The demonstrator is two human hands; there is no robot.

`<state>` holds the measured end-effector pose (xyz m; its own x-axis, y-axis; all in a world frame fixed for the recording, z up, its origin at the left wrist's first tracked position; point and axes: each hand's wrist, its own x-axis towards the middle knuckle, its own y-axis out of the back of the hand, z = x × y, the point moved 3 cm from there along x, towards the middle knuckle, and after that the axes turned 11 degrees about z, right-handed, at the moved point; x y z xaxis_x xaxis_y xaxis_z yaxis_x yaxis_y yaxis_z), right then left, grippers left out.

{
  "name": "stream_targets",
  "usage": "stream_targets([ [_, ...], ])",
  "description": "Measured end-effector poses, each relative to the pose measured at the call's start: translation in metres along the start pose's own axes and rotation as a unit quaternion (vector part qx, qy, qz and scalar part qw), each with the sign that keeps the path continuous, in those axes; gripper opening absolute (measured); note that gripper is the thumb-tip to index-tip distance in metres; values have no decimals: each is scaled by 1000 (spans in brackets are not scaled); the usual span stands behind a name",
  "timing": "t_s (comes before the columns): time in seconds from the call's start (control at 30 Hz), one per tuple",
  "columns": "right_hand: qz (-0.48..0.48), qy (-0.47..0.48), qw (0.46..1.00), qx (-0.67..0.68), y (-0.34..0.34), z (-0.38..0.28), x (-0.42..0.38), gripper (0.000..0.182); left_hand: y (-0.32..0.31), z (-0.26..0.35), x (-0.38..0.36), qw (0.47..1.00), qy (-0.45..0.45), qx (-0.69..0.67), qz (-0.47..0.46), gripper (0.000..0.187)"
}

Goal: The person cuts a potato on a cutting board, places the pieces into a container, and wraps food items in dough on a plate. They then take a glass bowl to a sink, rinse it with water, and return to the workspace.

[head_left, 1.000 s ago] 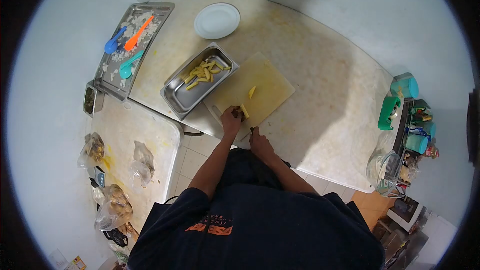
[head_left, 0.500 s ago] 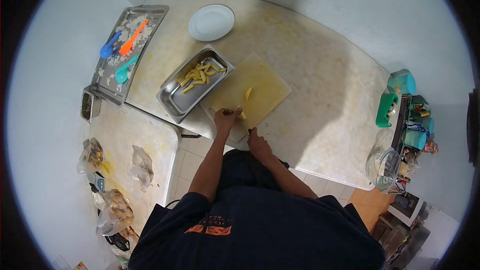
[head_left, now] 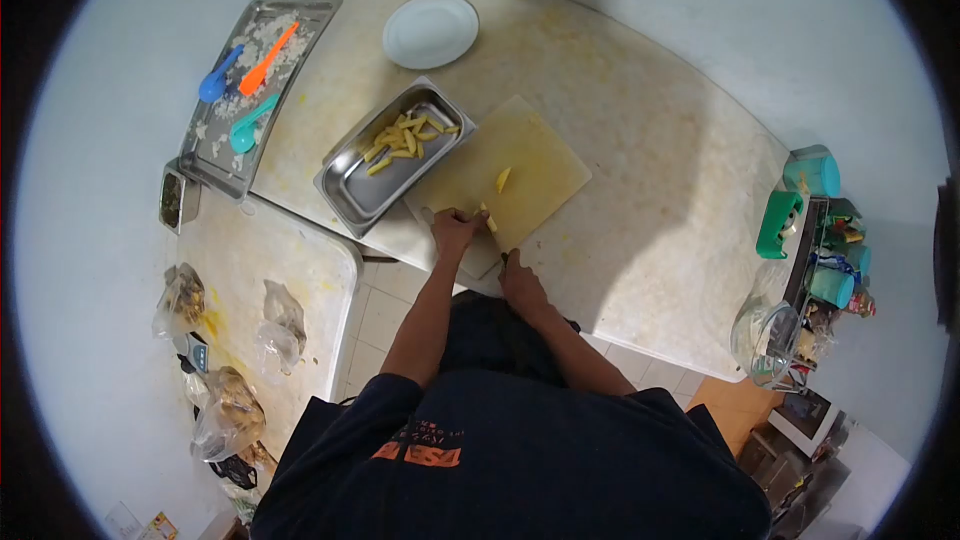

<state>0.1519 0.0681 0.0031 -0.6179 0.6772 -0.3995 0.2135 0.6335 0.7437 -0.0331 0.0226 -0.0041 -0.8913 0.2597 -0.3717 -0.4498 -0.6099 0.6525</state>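
Observation:
My left hand (head_left: 455, 231) is at the near part of the yellowed cutting board (head_left: 545, 165), its fingers closed at a pale yellow potato piece (head_left: 490, 221). Close by on the right, my right hand (head_left: 522, 285) grips a knife (head_left: 504, 259) by its dark handle; the blade is hard to make out. Another yellow potato wedge (head_left: 503, 180) lies loose farther up the board. To the left of the board stands a steel pan (head_left: 385, 198) with several cut potato sticks (head_left: 408, 136) heaped toward its far end.
A white plate (head_left: 431, 31) sits at the back. On the left, a metal tray (head_left: 318, 15) holds rice and three plastic spoons. Plastic bags (head_left: 283, 325) lie on the side table (head_left: 300, 240). A glass bowl (head_left: 765, 340) and green holder (head_left: 778, 225) stand at the right edge.
My left hand has shifted slightly right along with the potato piece at its fingertips. The right hand stays near the same spot with the knife. The whole view has tilted a little.

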Motion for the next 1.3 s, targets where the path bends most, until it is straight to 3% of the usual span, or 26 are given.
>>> stream_targets([
  [0.13,-10,-13,999,31,9,-2,1,34,3,11,4,999,1,25,-30,48],
  [0.23,-31,-13,997,72,18,-1,3,33,-5,8,-1,999,-44,10,20,45],
  [0.43,0,41,989,139,14,15,7,30,-14,-21,-2,983,-105,-146,23,27],
  [0.73,41,79,991,101,22,-12,-2,27,8,17,-25,987,-137,-17,78,23],
  [0.83,44,96,991,84,22,-17,-2,27,7,14,-25,993,-85,-35,72,21],
  [0.93,53,111,991,61,13,-13,-3,28,8,12,-28,986,-130,3,107,20],
  [1.17,66,107,992,18,11,-10,-3,28,-10,-13,-11,991,-109,-26,77,21],
  [1.3,37,88,995,24,17,-13,-2,29,2,5,-21,992,-94,-7,85,21],
])
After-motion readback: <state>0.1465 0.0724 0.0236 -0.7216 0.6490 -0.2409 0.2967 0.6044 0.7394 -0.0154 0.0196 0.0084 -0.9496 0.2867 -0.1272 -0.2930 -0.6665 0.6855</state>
